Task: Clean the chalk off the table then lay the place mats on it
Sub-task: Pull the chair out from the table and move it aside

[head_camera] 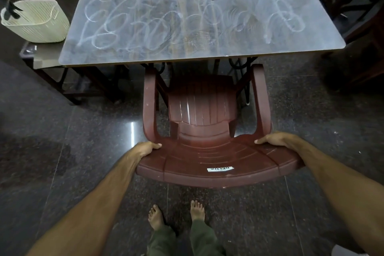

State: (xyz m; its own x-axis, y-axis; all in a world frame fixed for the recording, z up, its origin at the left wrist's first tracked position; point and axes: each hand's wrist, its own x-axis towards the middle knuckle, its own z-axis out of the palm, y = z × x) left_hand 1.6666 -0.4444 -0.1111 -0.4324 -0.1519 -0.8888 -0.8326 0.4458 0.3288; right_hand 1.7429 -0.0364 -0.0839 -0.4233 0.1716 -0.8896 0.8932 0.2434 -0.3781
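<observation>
A grey rectangular table (199, 52) stands ahead of me, its top covered in looping white chalk scribbles (145, 25). A maroon plastic armchair (203, 114) faces the table, its arms reaching under the front edge. My left hand (148, 148) grips the left end of the chair's backrest, thumb on top. At the right end of the backrest my right hand (272, 139) grips the same way. No place mats or cloth are in sight.
A cream plastic basket (39, 25) sits on a low stool (43, 58) left of the table. Dark wooden furniture (357, 6) stands at the right. The floor is dark polished stone, and my bare feet (176, 214) stand behind the chair.
</observation>
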